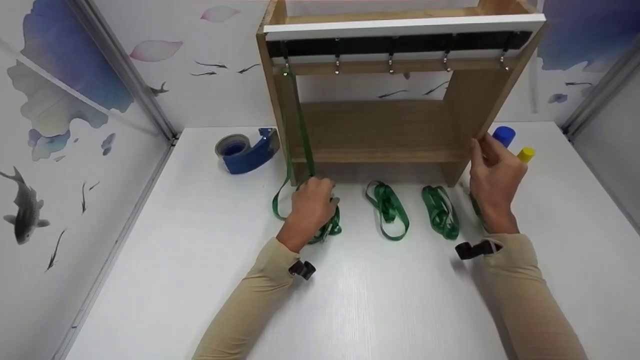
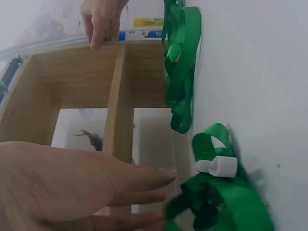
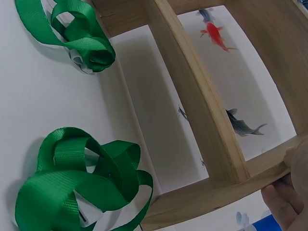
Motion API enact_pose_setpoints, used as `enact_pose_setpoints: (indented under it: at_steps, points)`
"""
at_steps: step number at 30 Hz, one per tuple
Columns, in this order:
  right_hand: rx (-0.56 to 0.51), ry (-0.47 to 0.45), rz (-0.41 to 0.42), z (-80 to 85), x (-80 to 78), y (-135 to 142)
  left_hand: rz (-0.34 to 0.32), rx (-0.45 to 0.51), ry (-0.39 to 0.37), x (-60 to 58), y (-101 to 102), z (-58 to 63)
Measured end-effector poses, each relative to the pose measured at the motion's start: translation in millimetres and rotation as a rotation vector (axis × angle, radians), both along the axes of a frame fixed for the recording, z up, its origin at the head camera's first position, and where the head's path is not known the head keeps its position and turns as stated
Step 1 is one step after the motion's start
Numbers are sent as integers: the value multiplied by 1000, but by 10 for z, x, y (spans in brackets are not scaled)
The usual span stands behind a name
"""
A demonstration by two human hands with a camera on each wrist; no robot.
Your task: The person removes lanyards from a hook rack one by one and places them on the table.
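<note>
A green lanyard [image 1: 302,127] hangs from the leftmost hook of a wooden shelf rack [image 1: 380,127] and runs down towards my left hand [image 1: 312,207]. That hand is low in front of the rack, over a bunched green lanyard [image 1: 327,230]. In the left wrist view its thumb and fingers reach out fairly straight beside a green loop with a white plastic clip [image 2: 224,166]; whether they touch it is unclear. My right hand [image 1: 497,175] grips the rack's right side panel [image 3: 211,199] by its front edge, thumb on one face and fingers on the other.
Two folded green lanyards [image 1: 389,212] [image 1: 441,212] lie before the rack; another is partly hidden by the right wrist. A blue tape dispenser [image 1: 247,155] stands left. Blue-capped [image 1: 504,135] and yellow-capped [image 1: 526,154] cylinders are behind the right hand. Several metal hooks [image 1: 391,65] line the upper bar.
</note>
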State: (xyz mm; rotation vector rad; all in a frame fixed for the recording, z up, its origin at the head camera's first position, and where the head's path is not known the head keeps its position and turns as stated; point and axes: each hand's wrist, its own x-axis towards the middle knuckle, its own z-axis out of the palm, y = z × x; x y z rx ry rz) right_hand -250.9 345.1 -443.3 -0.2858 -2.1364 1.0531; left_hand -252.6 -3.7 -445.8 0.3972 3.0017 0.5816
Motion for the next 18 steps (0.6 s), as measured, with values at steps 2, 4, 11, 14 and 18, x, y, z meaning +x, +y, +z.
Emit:
enact_pose_setpoints:
  at_steps: [2, 4, 11, 14, 18]
  points:
    - [-2, -3, -3, 1, -4, -7, 33, -56, 5, 37, 11, 20]
    - [-2, -7, -8, 1, -6, -9, 52, -117, 2, 78, 24, 20]
    - [-2, -13, -6, 1, 1, -17, 30, -143, -27, 126, 63, -75]
    - [-5, -16, -4, 1, 1, -16, -7, -93, -16, 111, 85, -111]
    - [-5, -1, 0, -10, -1, -8, -55, -20, -38, 14, 119, -156]
